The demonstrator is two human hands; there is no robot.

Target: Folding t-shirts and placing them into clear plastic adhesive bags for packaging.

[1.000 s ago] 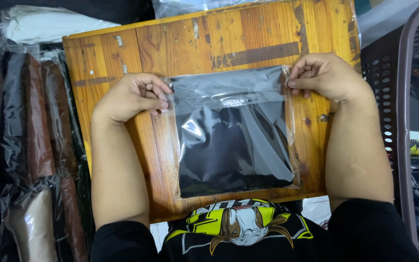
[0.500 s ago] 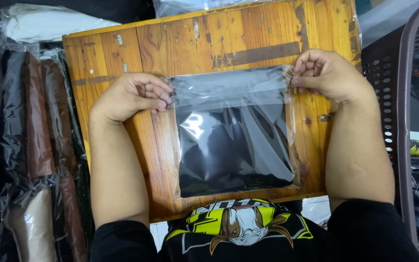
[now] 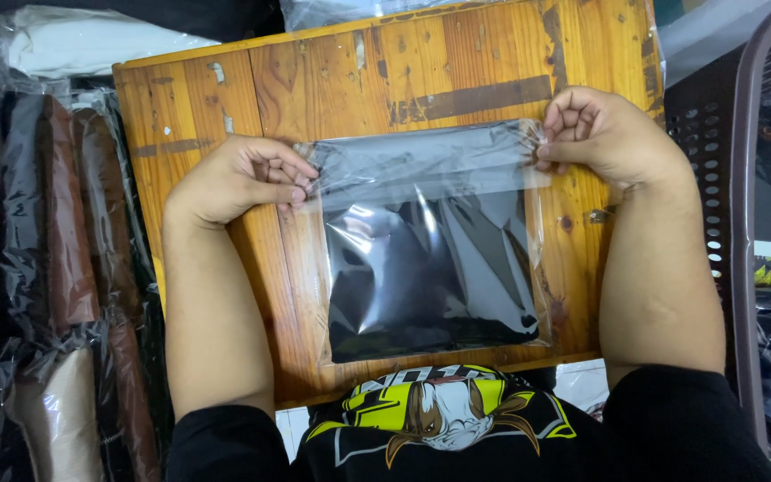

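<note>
Left hand [image 3: 241,181]: fingers [image 3: 294,185] curled in, pinching the upper left corner of the clear plastic bag [image 3: 430,245].
Right hand [image 3: 607,134]: fingers [image 3: 559,134] bent close, gripping the bag's upper right corner.
Bag: flat on the wooden tabletop [image 3: 216,98], dark folded garment [image 3: 434,277] inside, top flap turned over.
Left side: stack of bagged garments [image 3: 55,250].
Right side: plastic basket [image 3: 742,178].

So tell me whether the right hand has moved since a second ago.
Yes. The right hand has shifted slightly up the wooden board, toward the dark strip, folding the clear bag's top flap over with the left hand.
</note>
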